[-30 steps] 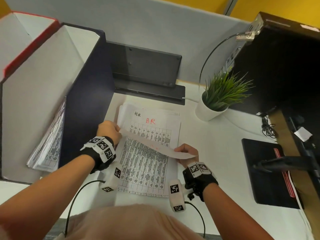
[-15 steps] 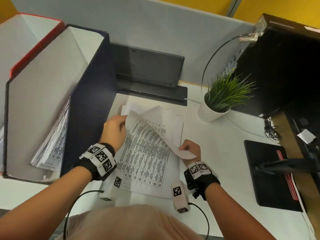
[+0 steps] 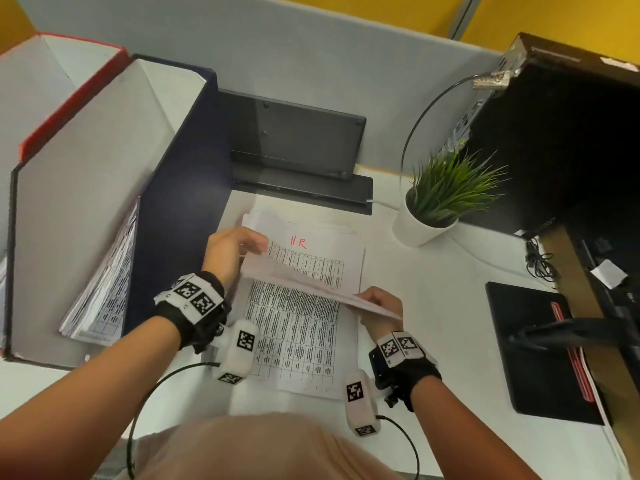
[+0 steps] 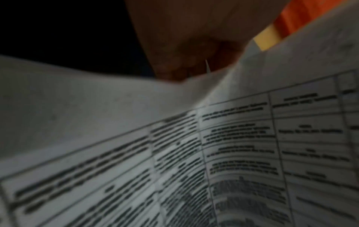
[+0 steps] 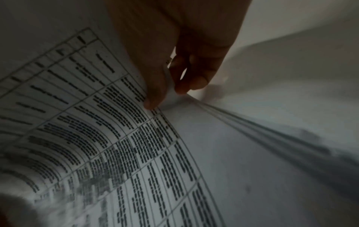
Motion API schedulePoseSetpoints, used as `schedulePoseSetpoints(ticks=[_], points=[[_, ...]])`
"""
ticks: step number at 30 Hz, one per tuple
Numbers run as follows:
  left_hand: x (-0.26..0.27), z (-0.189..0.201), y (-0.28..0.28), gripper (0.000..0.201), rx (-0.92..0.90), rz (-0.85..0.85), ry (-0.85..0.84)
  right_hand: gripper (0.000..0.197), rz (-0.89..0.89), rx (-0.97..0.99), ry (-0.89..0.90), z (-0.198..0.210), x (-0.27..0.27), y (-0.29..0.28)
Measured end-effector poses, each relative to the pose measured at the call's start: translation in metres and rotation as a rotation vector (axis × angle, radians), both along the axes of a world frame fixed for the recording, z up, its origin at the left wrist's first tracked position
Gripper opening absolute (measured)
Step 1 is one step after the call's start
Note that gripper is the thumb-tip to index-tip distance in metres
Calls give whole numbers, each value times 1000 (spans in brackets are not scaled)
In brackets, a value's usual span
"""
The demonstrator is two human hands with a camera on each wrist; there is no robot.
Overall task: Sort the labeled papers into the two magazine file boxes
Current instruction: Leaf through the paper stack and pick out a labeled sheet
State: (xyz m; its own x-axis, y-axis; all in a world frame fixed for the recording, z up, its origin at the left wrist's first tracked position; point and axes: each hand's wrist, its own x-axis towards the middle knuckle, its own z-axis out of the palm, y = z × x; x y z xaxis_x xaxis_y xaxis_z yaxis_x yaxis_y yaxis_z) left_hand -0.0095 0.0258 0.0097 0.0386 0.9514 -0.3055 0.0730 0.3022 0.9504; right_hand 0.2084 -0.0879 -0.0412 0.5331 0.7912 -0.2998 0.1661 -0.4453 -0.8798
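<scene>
A stack of printed table papers (image 3: 294,341) lies on the white desk (image 3: 433,306); a sheet marked "H.R" in red (image 3: 298,242) shows at its top. Both hands hold a thin bundle of lifted sheets (image 3: 311,285) edge-on above the stack. My left hand (image 3: 256,247) grips its upper left corner, and the left wrist view shows the hand (image 4: 184,53) behind the paper (image 4: 136,153). My right hand (image 3: 367,301) pinches the right edge, thumb against fingers (image 5: 155,92). At the left stand the dark blue file box (image 3: 180,202), holding papers (image 3: 104,282), and the red file box (image 3: 69,98).
A dark monitor base (image 3: 298,157) stands behind the stack. A potted green plant (image 3: 436,202) sits to the right, with a black pad (image 3: 526,341) and a dark cabinet (image 3: 571,133) beyond it. Cables (image 3: 540,261) lie near the cabinet.
The curled sheet has been lifted off the stack and now hangs flatter between both hands. The left hand has moved up to its top corner, and a red H.R label shows beneath.
</scene>
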Motion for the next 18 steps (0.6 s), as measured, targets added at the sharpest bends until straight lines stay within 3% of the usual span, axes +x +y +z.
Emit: schedulePoseSetpoints(ticks=[2,4,6,9,13,15,18], points=[[0,-10,11,27,-62,68,194,16,-27,-23,64,-2,2,-1],[-4,-18,18,30,-94,-63,610,28,-24,-21,117,-3,1,-2],[-5,-23,18,34,-99,-185,811,36,-25,4,65,-5,-3,-4],[-7,-24,18,39,-81,-227,879,33,-57,19,177,-9,-6,-4],[-7,-24,20,26,-57,-220,853,37,-114,65,237,-10,-7,-4],[-7,-24,19,19,-22,-224,838,36,-101,56,213,-9,-8,-3],[-6,-24,16,23,46,-284,905,40,-88,80,135,-12,-5,-2]])
